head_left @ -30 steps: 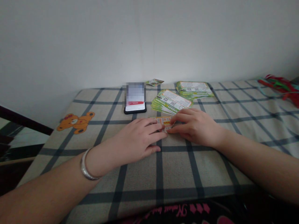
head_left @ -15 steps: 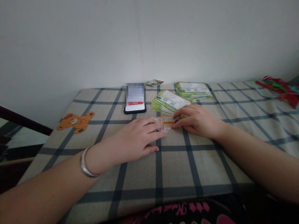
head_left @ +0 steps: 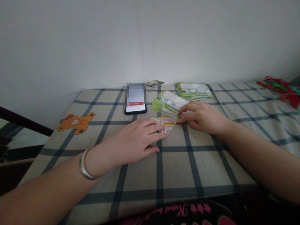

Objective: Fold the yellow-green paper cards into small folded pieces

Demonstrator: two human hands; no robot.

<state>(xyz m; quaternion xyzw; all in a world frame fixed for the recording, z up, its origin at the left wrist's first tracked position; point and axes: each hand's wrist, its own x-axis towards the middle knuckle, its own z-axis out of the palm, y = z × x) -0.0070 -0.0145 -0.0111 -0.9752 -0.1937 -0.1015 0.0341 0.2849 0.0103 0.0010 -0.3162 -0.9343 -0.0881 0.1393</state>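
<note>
My left hand lies flat, its fingertips pressing on a small orange-and-yellow printed card, which looks folded to a point. A silver bangle circles my left wrist. My right hand sits just to the right, fingertips at the card's right corner and close to a fanned stack of green-bordered printed cards. That hand holds nothing. Part of the small card is hidden under my left fingers.
A checked cloth with a teddy bear print covers the surface. Along the back lie a black phone, partly blurred, a foil packet and a second green card stack. Red and green ribbons lie far right.
My right hand has drawn back to the right and slightly away from me, off the small card. My left hand and the card have stayed in place.
</note>
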